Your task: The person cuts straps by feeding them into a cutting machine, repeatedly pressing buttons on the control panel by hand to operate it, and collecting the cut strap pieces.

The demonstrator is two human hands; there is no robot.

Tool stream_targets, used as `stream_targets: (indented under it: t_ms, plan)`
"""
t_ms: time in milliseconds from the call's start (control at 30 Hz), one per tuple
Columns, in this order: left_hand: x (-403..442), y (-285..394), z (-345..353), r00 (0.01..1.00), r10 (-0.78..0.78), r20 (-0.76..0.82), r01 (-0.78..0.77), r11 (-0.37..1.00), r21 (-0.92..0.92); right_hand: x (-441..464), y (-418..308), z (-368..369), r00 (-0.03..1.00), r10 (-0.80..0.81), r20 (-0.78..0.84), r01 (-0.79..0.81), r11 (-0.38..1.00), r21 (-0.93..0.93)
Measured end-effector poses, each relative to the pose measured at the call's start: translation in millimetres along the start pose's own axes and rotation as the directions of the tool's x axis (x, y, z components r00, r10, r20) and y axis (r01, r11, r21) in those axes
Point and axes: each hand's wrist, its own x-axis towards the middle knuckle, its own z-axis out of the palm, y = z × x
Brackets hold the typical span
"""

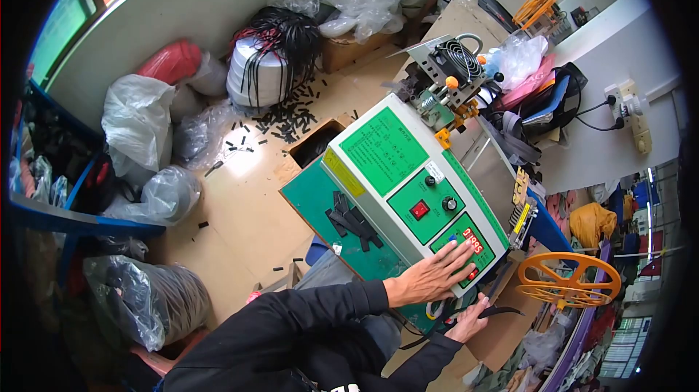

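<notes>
My left hand (431, 275) lies with its fingers stretched out over the lower end of a green-and-white strap-cutting machine (375, 163), on its control panel beside the red digital display (472, 240). Just below the machine's near corner, my right hand (470, 321) is closed on a black strap (504, 310), whose free end sticks out to the right. Several short black strap pieces (353, 222) lie in a loose heap on the green tabletop (313, 192), left of the machine. A red switch (419, 209) and black knobs sit on the panel.
An orange reel (569, 280) stands to the right of the machine. Past the table, a cardboard box (309, 146) and many scattered black pieces (287, 126) are on the floor. Plastic-wrapped bags (138, 123) line the wall, near a white bundle (256, 75) draped with black cords.
</notes>
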Motion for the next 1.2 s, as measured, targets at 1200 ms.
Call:
stream_targets:
  t_ms: [1200]
  plan:
    - [-2, 1, -2, 0.999, 0.022, -0.046, -0.023, 1.0, -0.021, -12, -8, -13, 1.0, 0.0, -0.02, 0.0, 1.0, 0.006]
